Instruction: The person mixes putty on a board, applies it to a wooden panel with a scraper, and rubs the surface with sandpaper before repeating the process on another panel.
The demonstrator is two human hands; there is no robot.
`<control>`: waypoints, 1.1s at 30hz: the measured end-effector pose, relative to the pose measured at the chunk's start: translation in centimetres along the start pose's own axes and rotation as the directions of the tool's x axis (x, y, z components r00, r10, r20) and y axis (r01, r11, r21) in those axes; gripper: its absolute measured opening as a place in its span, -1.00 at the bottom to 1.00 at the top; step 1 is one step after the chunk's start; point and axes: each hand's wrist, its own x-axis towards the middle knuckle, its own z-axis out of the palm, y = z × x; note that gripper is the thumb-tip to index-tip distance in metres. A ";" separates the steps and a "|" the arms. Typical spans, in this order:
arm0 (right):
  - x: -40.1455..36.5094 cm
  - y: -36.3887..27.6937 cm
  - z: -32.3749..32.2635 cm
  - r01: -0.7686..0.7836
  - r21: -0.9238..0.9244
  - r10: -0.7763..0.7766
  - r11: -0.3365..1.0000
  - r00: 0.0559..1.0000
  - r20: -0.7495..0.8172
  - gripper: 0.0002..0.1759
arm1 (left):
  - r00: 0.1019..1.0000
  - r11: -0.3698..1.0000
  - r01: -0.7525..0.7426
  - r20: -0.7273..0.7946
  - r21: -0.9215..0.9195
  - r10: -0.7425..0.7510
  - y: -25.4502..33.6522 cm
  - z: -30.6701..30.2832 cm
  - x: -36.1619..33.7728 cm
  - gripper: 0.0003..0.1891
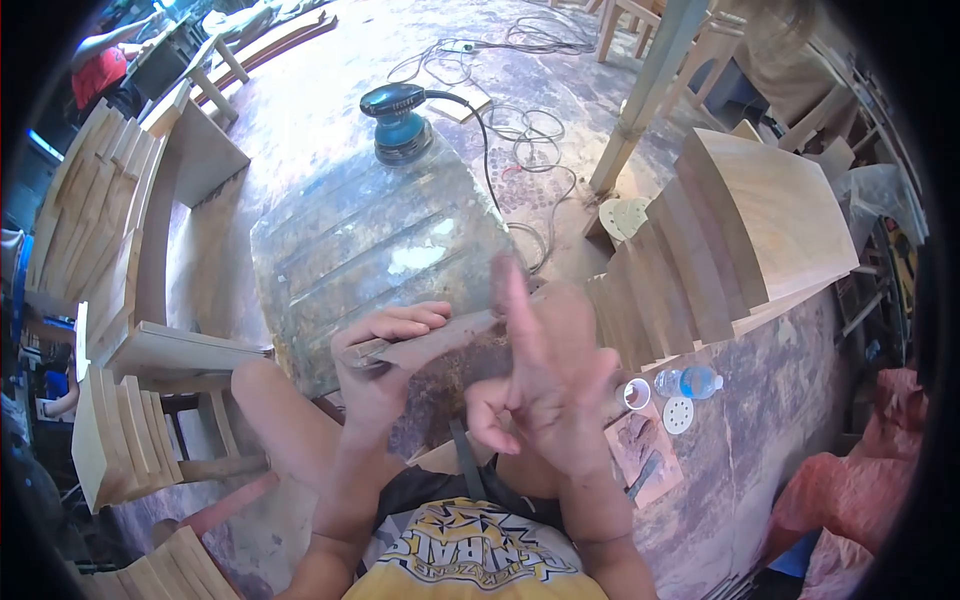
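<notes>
My left hand (385, 340) is wrapped round one end of a thin, slightly curved wooden piece (440, 343), held above my lap at the near edge of a low work surface (300, 300). The fingers lie over its far side and the end grain faces me. At the piece's other end is my right hand (550, 390), blurred by motion, with the index finger stretched out and the fingers apart. Nothing shows in its grasp. On the far corner of the work surface stands a blue sander (400, 130), its black cord trailing off to the right.
Curved wooden parts are stacked at left (90, 190) and right (690, 250). Right of my knee are a white cup (634, 394), a water bottle (690, 382), a sanding disc (678, 415) and a smeared board (645, 440) with a putty knife (646, 474). A person (100, 65) is at far left.
</notes>
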 end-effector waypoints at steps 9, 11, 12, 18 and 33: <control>-0.1 2.6 -0.2 -0.002 -0.388 -0.051 0.922 0.991 -0.126 0.27 | 0.966 0.992 0.007 -0.257 0.129 0.026 -0.3 2.2 -2.4 -0.82; 0.0 2.7 0.1 0.052 -0.560 -0.185 0.827 0.966 -0.183 0.21 | 0.963 0.990 0.010 -0.269 0.141 0.028 -0.3 2.8 -2.7 -0.81; -0.1 2.8 0.1 0.051 -0.561 -0.183 0.826 0.966 -0.182 0.21 | 0.960 0.988 0.012 -0.278 0.154 0.031 -0.3 3.0 -2.8 -0.81; -0.5 1.8 1.4 -0.089 -0.933 -0.351 0.349 0.911 -0.218 0.06 | 0.955 0.982 -0.026 -0.287 0.185 0.079 -1.0 3.1 -3.2 -0.80; -0.2 3.4 0.7 0.057 -0.967 -0.433 0.249 0.899 -0.059 -0.04 | 0.850 0.974 0.167 -0.478 -0.150 -0.219 1.4 4.4 -2.6 -0.75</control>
